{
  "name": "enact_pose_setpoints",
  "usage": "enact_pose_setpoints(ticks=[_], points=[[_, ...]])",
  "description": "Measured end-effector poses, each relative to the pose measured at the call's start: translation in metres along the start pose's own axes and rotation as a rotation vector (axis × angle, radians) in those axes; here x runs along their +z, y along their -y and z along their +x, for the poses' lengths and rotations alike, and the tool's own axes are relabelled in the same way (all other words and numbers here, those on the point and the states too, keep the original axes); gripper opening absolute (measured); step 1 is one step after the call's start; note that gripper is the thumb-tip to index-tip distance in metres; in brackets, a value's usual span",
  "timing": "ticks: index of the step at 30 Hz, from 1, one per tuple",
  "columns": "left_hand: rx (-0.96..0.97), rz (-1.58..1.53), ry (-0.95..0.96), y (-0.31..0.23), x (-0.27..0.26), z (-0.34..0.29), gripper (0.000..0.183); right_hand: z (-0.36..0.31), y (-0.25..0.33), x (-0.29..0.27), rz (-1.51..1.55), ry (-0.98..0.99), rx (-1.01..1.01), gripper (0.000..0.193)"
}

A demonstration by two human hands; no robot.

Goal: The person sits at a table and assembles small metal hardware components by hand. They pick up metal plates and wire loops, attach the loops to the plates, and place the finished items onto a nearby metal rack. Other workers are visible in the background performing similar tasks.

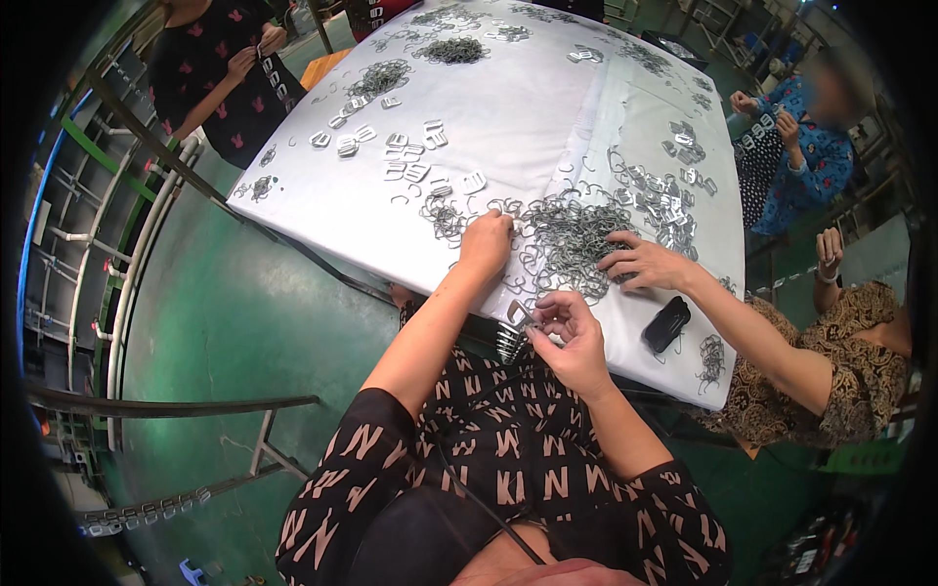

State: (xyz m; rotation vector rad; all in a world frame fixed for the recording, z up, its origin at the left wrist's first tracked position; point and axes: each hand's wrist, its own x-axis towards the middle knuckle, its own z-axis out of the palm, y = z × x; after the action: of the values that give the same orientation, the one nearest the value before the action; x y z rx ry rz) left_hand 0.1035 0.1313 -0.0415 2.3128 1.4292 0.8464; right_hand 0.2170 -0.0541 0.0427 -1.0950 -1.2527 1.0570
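On the white-covered table, my left hand (pixel 487 242) rests at the near edge of a heap of small grey bent-wire hooks (pixel 572 239). Its fingers are drawn together, and whatever they pinch is hidden. Close to my body, at the table's near edge, my right hand (pixel 572 342) is closed on a row of silver metal buckles (pixel 510 339), which hangs from thumb and fingers. More loose wire hooks lie between my two hands. Another person's hand (pixel 640 264) reaches into the same heap from the right.
Flat silver buckles (pixel 405 161) lie scattered left of centre, others (pixel 669 210) at right. Further hook piles (pixel 454 51) stand at the far end. A black object (pixel 666 325) sits near the right edge. Co-workers stand around the table; a metal rail (pixel 176 402) is at left.
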Motion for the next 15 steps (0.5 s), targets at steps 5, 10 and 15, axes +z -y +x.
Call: enact_pose_setpoints(ticks=[5, 10, 15], points=[[-0.188, -0.497, 0.039, 0.016, -0.025, -0.008, 0.011, 0.0, -0.004, 0.002, -0.008, -0.003, 0.016, 0.031], [-0.405, -1.241, 0.191, 0.012, -0.06, -0.024, 0.014, 0.005, -0.009, 0.004, -0.009, -0.004, 0.051, 0.031], [-0.041, -1.271, 0.247, -0.02, -0.103, -0.061, 0.01, 0.009, -0.011, 0.004, 0.037, -0.038, 0.087, 0.031]])
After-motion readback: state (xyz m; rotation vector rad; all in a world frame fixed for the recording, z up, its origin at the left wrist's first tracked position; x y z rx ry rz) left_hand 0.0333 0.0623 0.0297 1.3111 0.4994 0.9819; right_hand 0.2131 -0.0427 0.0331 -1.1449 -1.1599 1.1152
